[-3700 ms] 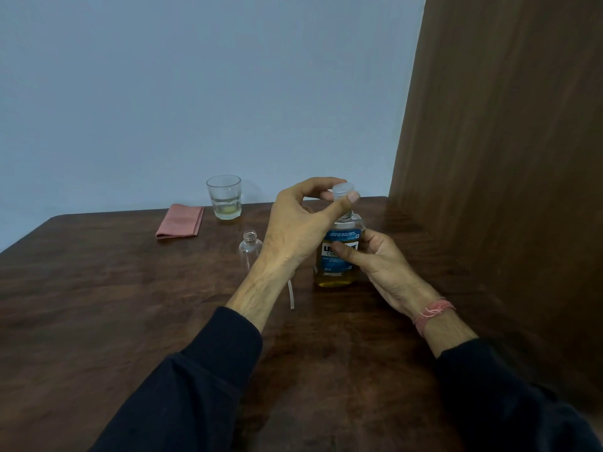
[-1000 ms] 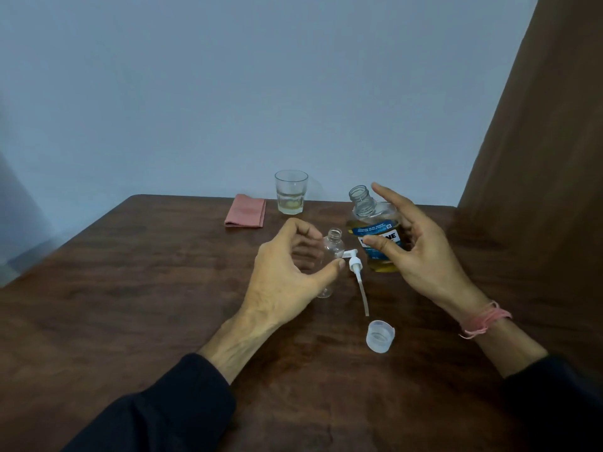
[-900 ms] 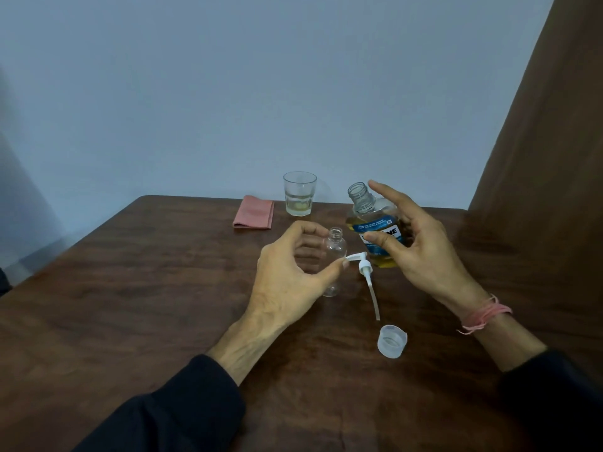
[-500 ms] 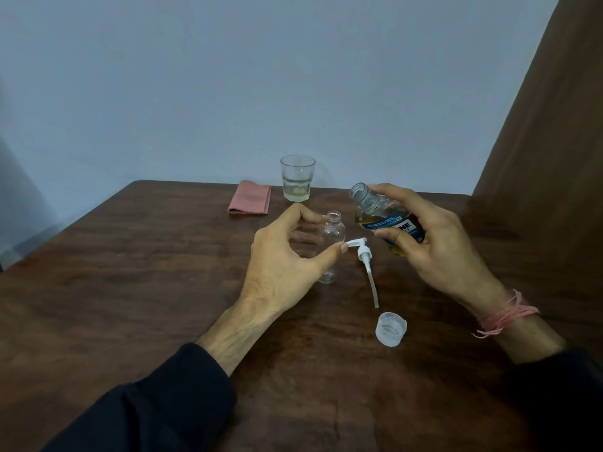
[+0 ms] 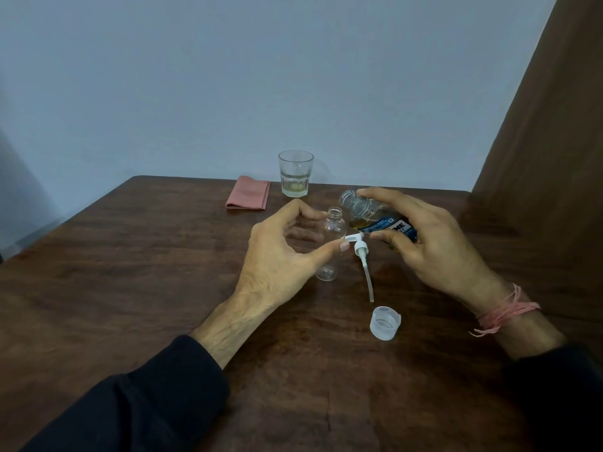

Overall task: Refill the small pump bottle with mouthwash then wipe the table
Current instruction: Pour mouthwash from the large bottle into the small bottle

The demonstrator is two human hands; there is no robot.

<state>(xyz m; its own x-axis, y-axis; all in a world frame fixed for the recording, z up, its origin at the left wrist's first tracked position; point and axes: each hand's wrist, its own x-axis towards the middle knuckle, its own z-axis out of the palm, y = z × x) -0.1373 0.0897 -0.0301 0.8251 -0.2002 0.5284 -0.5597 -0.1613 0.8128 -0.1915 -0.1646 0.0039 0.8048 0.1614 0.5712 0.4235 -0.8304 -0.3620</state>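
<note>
The small clear pump bottle [image 5: 332,233] stands upright and uncapped on the wooden table [image 5: 130,272]. My left hand [image 5: 280,256] curls round it, thumb and fingers on its sides. My right hand [image 5: 427,243] grips the mouthwash bottle [image 5: 375,220], amber liquid and blue label, lifted and tilted left so its open neck hangs just above and right of the small bottle's mouth. The white pump head [image 5: 360,252] with its long tube lies on the table between my hands. The mouthwash cap [image 5: 385,322] sits nearer me.
A folded pink cloth [image 5: 248,197] lies at the back of the table. Next to it stands a drinking glass [image 5: 295,173] with a little liquid. A brown wooden panel [image 5: 548,125] rises on the right; a pale wall is behind.
My right hand has lifted the uncapped mouthwash bottle and tipped it further left toward the small bottle's mouth. My left hand stays round the small bottle. The cap now lies on the table.
</note>
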